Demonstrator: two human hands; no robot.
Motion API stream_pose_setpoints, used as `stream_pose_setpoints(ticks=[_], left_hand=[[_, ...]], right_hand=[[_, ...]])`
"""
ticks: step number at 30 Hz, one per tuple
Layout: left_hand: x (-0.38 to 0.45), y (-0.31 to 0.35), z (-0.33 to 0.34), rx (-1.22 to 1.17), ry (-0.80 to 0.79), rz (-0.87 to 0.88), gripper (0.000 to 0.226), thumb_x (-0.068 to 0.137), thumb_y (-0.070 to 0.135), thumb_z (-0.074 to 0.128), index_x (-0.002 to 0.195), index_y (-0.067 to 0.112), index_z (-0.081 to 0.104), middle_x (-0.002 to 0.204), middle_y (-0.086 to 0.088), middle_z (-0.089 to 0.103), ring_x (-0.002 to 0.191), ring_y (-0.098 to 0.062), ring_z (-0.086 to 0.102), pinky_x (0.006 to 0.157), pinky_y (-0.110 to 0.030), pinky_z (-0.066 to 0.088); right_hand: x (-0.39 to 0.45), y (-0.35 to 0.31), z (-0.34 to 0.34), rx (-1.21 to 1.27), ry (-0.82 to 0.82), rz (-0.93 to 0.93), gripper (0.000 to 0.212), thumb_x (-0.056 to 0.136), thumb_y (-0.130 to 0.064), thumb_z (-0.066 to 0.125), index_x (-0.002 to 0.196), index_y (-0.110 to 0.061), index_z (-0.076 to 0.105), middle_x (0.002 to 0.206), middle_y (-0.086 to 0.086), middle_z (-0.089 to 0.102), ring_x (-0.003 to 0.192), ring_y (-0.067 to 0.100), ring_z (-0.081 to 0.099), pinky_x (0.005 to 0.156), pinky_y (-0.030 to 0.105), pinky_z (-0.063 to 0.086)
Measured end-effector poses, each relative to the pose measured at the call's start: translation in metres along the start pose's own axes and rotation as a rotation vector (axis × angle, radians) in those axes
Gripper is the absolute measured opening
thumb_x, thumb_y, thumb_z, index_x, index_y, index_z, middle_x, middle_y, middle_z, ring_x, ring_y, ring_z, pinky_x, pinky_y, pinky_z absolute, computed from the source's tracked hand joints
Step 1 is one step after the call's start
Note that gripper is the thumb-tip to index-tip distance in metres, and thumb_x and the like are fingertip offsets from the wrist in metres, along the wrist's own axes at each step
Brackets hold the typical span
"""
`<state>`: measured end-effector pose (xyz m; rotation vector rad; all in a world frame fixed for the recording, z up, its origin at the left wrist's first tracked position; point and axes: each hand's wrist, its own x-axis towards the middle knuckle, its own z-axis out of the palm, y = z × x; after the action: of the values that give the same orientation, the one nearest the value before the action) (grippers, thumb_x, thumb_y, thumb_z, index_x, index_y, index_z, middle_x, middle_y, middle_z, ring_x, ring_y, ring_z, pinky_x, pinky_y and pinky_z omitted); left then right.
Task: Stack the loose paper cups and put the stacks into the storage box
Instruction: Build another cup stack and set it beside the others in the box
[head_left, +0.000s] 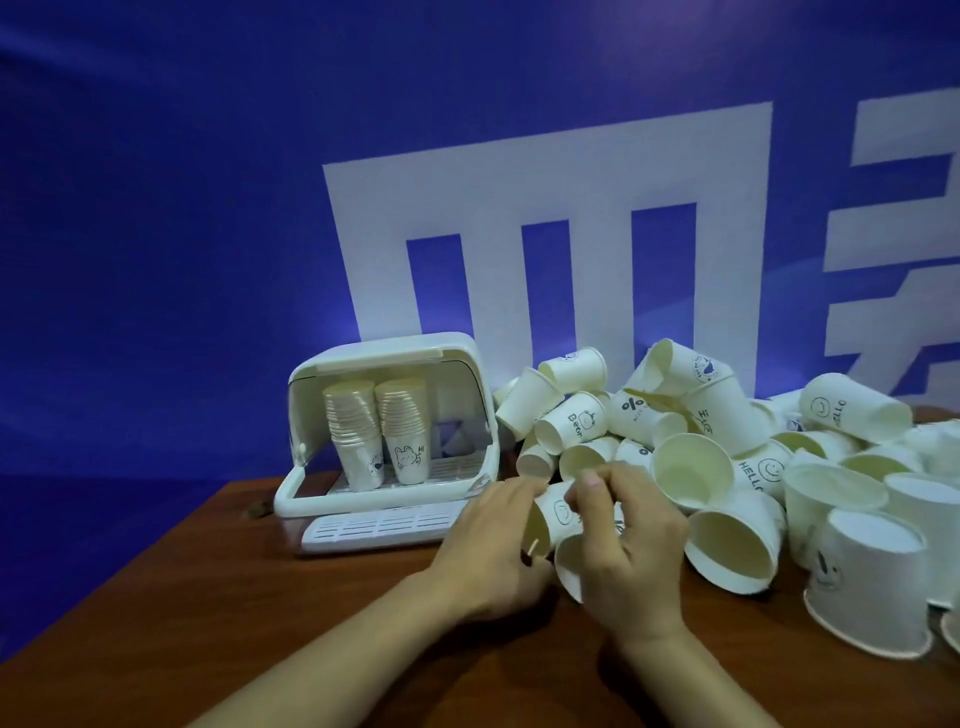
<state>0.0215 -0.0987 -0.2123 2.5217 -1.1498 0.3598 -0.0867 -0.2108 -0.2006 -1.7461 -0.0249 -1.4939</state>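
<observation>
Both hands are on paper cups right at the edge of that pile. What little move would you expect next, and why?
Probably sliding one cup into the other. The left hand holds a smiley-face cup on its side, the right hand grips another cup just below it, and they aren't nested yet. The storage box already holds two upright stacks.

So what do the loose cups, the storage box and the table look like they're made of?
Loose cups: matte white paper, rolled rims, printed drawings. Storage box: smooth, slightly glossy white plastic, probably; rounded moulded corners. Table: reddish-brown wood or wood-look veneer, faint sheen.

Two stacks (379, 434) stand in the storage box (389, 426), loose cups (727, 447) piled right.
</observation>
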Motion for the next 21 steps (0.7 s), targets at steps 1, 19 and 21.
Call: stream_pose_setpoints(ticks=[1,19,21], left_hand=[[-0.004,-0.003,0.002,0.008,0.024,0.011,0.057,0.087,0.035,0.06,0.142,0.029,0.044,0.14,0.009,0.05,0.132,-0.014,0.044,0.114,-0.035,0.038],[-0.081,-0.009,-0.092,-0.538,0.035,-0.679,0.013,0.089,0.016,0.065,0.078,0.022,0.067,0.081,0.005,0.068,0.078,-0.012,0.063,0.065,-0.026,0.048],[-0.083,-0.014,-0.099,-0.479,-0.027,-0.681,0.015,0.088,0.014,0.065,0.079,0.025,0.064,0.081,0.008,0.064,0.076,-0.006,0.059,0.062,-0.023,0.047]], right_hand=[[0.006,0.001,-0.006,-0.036,-0.025,0.035,0.033,0.093,-0.034,0.044,0.067,-0.02,0.058,0.066,-0.005,0.059,0.068,0.021,0.056,0.061,0.038,0.042],[0.033,-0.01,-0.028,-0.585,-0.623,0.211,0.013,0.082,-0.033,0.066,0.078,-0.03,0.054,0.071,-0.005,0.065,0.08,0.024,0.063,0.068,0.039,0.051],[0.033,-0.015,-0.024,-0.559,-0.595,0.28,0.022,0.076,-0.037,0.059,0.062,-0.021,0.05,0.059,0.0,0.058,0.069,0.028,0.057,0.061,0.038,0.046]])
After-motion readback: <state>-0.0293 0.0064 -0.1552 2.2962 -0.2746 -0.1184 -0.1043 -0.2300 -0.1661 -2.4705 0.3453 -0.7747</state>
